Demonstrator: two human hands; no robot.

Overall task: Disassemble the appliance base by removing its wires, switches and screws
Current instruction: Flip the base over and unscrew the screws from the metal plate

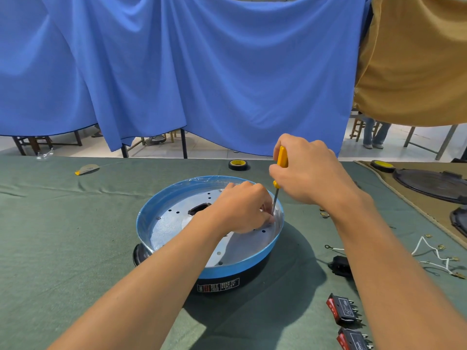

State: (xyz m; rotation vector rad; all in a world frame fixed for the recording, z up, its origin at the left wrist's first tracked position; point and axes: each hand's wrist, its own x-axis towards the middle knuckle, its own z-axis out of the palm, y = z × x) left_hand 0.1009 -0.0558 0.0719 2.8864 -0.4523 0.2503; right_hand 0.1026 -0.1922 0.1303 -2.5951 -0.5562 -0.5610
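Right hand [310,170]: clenched round the yellow handle of the screwdriver [281,157], shaft near upright, tip down inside the appliance base [240,270] by its right rim. Left hand [242,208]: fingers curled at the tip; any hold hidden. Base: blue-walled, on green cloth [63,236]. Right of it: two red switches [342,309], white wires [429,251].

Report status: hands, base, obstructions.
Right hand grips screwdriver, tip down inside base. Left hand at the tip, grip unclear. Switches, wires out on cloth. Nothing blocking.
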